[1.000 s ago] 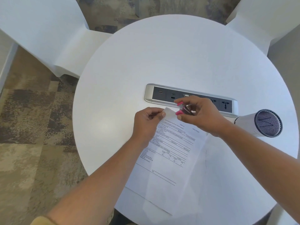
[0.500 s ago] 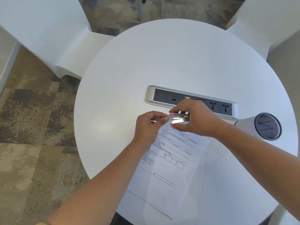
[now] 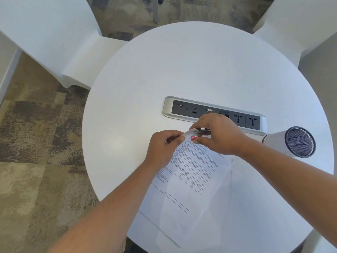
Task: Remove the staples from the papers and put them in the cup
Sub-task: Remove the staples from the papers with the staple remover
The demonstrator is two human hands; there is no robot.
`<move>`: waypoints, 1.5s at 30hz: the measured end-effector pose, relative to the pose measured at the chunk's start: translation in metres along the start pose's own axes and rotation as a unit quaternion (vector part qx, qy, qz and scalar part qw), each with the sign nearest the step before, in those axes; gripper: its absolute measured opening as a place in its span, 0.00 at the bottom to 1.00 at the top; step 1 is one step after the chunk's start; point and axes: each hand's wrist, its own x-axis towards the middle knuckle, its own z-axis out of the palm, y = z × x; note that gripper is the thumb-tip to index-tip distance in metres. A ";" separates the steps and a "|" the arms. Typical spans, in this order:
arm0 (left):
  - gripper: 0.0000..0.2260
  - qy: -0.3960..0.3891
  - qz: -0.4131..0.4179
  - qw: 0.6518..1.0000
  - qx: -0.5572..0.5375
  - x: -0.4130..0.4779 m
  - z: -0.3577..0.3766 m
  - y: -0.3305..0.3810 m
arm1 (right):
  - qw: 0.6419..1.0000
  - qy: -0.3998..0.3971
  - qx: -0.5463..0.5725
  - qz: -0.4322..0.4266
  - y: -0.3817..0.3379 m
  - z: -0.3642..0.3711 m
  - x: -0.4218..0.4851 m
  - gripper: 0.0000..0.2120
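Left hand pinches the papers' corner; right hand grips the remover. Squeeze slowly, corner taut (paper tears easily); the cup lies at 3 o'clock.

Papers lie on the table, cup to their right.

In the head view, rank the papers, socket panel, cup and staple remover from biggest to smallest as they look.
1. papers
2. socket panel
3. cup
4. staple remover, mostly hidden in the right hand, so judged only by its visible part.
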 end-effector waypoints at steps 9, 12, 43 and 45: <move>0.04 0.028 -0.006 0.999 0.018 -0.001 0.003 0.001 | 0.999 0.013 0.027 0.032 -0.002 0.005 -0.002 0.12; 0.04 0.024 -0.006 1.000 0.015 -0.003 0.002 0.003 | 0.997 0.010 0.071 0.040 0.001 0.002 -0.005 0.16; 0.07 0.097 -0.037 0.994 -0.037 -0.039 -0.030 0.008 | 0.957 0.134 0.113 0.233 0.070 0.052 -0.024 0.28; 0.06 0.087 -0.027 0.995 -0.033 -0.043 -0.031 0.012 | 0.947 0.157 0.115 0.256 0.063 0.048 -0.029 0.29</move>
